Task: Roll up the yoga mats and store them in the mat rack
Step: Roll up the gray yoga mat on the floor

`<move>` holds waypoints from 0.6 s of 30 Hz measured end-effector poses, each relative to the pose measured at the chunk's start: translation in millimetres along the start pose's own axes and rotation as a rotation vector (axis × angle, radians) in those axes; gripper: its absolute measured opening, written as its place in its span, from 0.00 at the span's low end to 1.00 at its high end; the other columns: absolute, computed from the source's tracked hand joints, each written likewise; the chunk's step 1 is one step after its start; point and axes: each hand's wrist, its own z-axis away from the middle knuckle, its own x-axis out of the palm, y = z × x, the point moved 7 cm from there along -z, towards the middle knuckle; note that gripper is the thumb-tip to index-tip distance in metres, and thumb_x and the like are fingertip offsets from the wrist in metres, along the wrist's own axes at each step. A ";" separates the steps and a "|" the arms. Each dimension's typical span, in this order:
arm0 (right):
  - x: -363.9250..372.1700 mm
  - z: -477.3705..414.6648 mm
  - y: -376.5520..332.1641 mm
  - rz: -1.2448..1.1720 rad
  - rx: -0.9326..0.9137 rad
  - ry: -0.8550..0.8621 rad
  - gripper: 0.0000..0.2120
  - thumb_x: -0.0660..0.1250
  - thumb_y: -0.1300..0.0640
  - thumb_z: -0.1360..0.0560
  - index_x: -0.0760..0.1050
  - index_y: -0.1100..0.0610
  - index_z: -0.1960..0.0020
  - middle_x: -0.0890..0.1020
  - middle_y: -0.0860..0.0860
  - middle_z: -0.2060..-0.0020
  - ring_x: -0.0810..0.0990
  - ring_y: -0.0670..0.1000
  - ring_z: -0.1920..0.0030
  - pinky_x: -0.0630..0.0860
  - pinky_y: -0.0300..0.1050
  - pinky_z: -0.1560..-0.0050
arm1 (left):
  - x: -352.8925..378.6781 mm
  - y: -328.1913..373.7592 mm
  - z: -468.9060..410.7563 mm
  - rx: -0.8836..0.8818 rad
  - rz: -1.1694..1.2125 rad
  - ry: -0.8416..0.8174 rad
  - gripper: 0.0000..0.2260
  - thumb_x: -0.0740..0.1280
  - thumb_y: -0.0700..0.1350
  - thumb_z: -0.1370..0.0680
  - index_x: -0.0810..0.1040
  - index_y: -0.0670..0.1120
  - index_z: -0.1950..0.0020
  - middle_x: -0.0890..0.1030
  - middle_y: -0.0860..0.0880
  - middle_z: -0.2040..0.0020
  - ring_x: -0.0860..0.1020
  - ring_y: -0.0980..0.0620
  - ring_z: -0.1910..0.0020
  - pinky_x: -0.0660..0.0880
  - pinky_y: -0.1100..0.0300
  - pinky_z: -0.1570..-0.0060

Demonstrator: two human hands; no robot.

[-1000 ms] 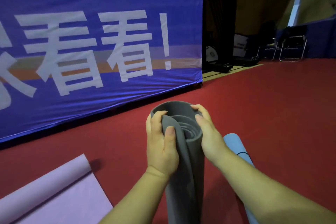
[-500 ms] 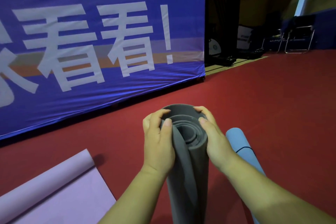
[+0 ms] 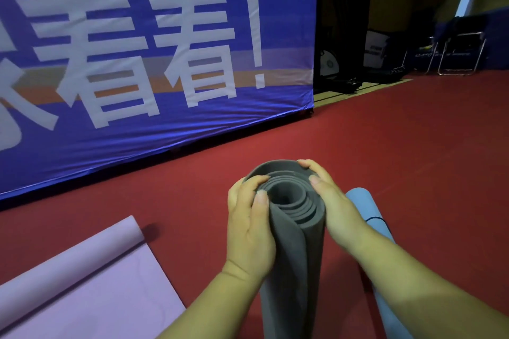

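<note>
1. Down at the far left, a lilac yoga mat (image 3: pixel 82 283) lay on the red floor (image 3: pixel 399 146). It was only partly rolled: the roll sat at its far end and the flat part ran off the bottom edge.
2. Behind it stood a big blue banner (image 3: pixel 192 140) with white characters, filling most of the left side.
3. The left hand (image 3: pixel 248 228) was wrapped round the left side of the grey mat (image 3: pixel 292 270) near its top, thumb lying on the loose outer flap.
4. The grey mat was rolled up and held end-up between both hands, its spiral end facing the camera. Its bottom was out of frame.
5. The right hand (image 3: pixel 336 209) clasped the roll's right side, fingers curled over the far rim.
6. Just beside that, a rolled blue mat (image 3: pixel 360 201) lay on the floor with a thin dark strap round it, partly hidden by the right forearm.
7. Way back on the right stood a couple of folding chairs (image 3: pixel 460 55).
</note>
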 end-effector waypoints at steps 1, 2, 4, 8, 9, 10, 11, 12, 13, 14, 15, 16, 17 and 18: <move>-7.4 -1.5 -0.5 0.079 0.004 0.031 0.19 0.59 0.45 0.23 0.76 0.38 0.34 0.77 0.50 0.34 0.76 0.43 0.33 0.68 0.50 0.26 | -1.0 1.5 -6.8 -0.015 -0.004 -0.064 0.18 0.53 0.56 0.19 0.79 0.57 0.36 0.77 0.55 0.36 0.71 0.57 0.31 0.66 0.64 0.32; -13.3 -1.9 -2.3 0.157 0.016 0.051 0.18 0.59 0.42 0.25 0.76 0.30 0.37 0.76 0.46 0.33 0.73 0.39 0.32 0.64 0.51 0.24 | -1.7 1.3 -14.2 -0.037 0.003 -0.125 0.17 0.55 0.57 0.19 0.78 0.61 0.35 0.77 0.58 0.37 0.71 0.61 0.33 0.65 0.69 0.34; -17.9 -1.8 -3.6 0.229 0.047 0.046 0.18 0.59 0.38 0.26 0.74 0.25 0.38 0.76 0.39 0.32 0.70 0.39 0.29 0.62 0.53 0.23 | -2.9 -0.6 -24.2 -0.098 0.060 -0.222 0.16 0.62 0.59 0.23 0.76 0.68 0.36 0.76 0.58 0.39 0.74 0.66 0.38 0.65 0.76 0.39; -12.0 3.0 -13.3 0.204 0.025 0.083 0.13 0.61 0.49 0.17 0.79 0.34 0.40 0.80 0.35 0.37 0.75 0.36 0.34 0.69 0.45 0.27 | -2.6 -6.2 -27.2 -0.066 0.065 -0.176 0.16 0.64 0.61 0.30 0.81 0.60 0.44 0.75 0.46 0.42 0.74 0.64 0.41 0.65 0.76 0.40; -11.2 4.0 -15.5 0.182 0.017 0.118 0.13 0.61 0.53 0.16 0.79 0.36 0.42 0.81 0.35 0.40 0.77 0.35 0.37 0.71 0.40 0.30 | 0.4 -8.5 -25.7 -0.064 0.086 -0.153 0.16 0.63 0.60 0.29 0.80 0.59 0.45 0.76 0.47 0.41 0.74 0.63 0.40 0.66 0.73 0.39; -12.0 5.1 -15.1 0.160 0.022 0.152 0.14 0.61 0.55 0.16 0.79 0.38 0.42 0.83 0.36 0.42 0.79 0.34 0.40 0.73 0.36 0.34 | 3.5 -10.7 -23.8 -0.058 0.114 -0.128 0.16 0.63 0.59 0.28 0.79 0.59 0.44 0.77 0.48 0.39 0.75 0.61 0.38 0.68 0.69 0.37; -13.6 5.9 -13.1 0.140 0.030 0.175 0.14 0.61 0.56 0.16 0.80 0.39 0.42 0.84 0.38 0.42 0.80 0.35 0.40 0.74 0.35 0.36 | 6.7 -13.5 -21.7 -0.057 0.147 -0.106 0.16 0.62 0.59 0.27 0.79 0.57 0.43 0.78 0.49 0.38 0.75 0.57 0.36 0.69 0.64 0.35; -13.7 6.3 -11.0 0.126 0.044 0.186 0.14 0.61 0.56 0.16 0.80 0.40 0.42 0.84 0.40 0.42 0.80 0.37 0.40 0.75 0.37 0.35 | 9.4 -16.9 -18.7 -0.067 0.178 -0.085 0.16 0.61 0.58 0.26 0.78 0.56 0.42 0.80 0.51 0.39 0.76 0.54 0.36 0.71 0.60 0.35; -12.7 5.9 -7.9 0.126 0.054 0.178 0.14 0.60 0.56 0.15 0.81 0.41 0.41 0.84 0.40 0.42 0.80 0.39 0.39 0.74 0.41 0.34 | 10.6 -20.2 -14.7 -0.078 0.203 -0.065 0.17 0.61 0.58 0.25 0.78 0.54 0.41 0.81 0.53 0.40 0.78 0.52 0.37 0.72 0.59 0.36; -11.5 4.6 -4.3 0.135 0.064 0.161 0.14 0.59 0.56 0.15 0.81 0.41 0.41 0.84 0.40 0.41 0.80 0.40 0.38 0.73 0.43 0.32 | 10.7 -24.0 -10.6 -0.086 0.216 -0.048 0.17 0.61 0.57 0.25 0.77 0.53 0.40 0.81 0.55 0.41 0.78 0.52 0.37 0.72 0.60 0.37; -10.5 3.5 -1.2 0.149 0.076 0.148 0.15 0.59 0.55 0.15 0.81 0.40 0.41 0.83 0.39 0.41 0.79 0.39 0.37 0.71 0.45 0.30 | 10.5 -27.1 -6.2 -0.092 0.219 -0.039 0.17 0.61 0.58 0.25 0.77 0.53 0.39 0.81 0.57 0.41 0.79 0.53 0.38 0.73 0.61 0.38; -9.9 1.9 1.7 0.165 0.087 0.134 0.15 0.58 0.55 0.15 0.81 0.39 0.41 0.83 0.38 0.40 0.78 0.39 0.36 0.70 0.47 0.28 | 10.1 -29.8 -2.2 -0.097 0.212 -0.035 0.18 0.61 0.58 0.25 0.76 0.53 0.39 0.81 0.58 0.41 0.78 0.54 0.38 0.72 0.61 0.38; -10.1 0.6 4.3 0.185 0.100 0.123 0.15 0.58 0.54 0.15 0.81 0.39 0.41 0.82 0.38 0.39 0.77 0.39 0.35 0.69 0.48 0.27 | 9.2 -32.3 0.8 -0.101 0.202 -0.033 0.18 0.61 0.59 0.25 0.75 0.54 0.38 0.80 0.60 0.41 0.78 0.55 0.37 0.72 0.62 0.38; -10.9 -0.5 5.0 0.210 0.106 0.119 0.15 0.58 0.53 0.15 0.81 0.38 0.41 0.82 0.38 0.39 0.77 0.38 0.35 0.69 0.49 0.26 | 8.1 -35.3 3.1 -0.109 0.192 -0.032 0.18 0.61 0.59 0.25 0.75 0.54 0.38 0.80 0.61 0.41 0.78 0.56 0.37 0.72 0.63 0.38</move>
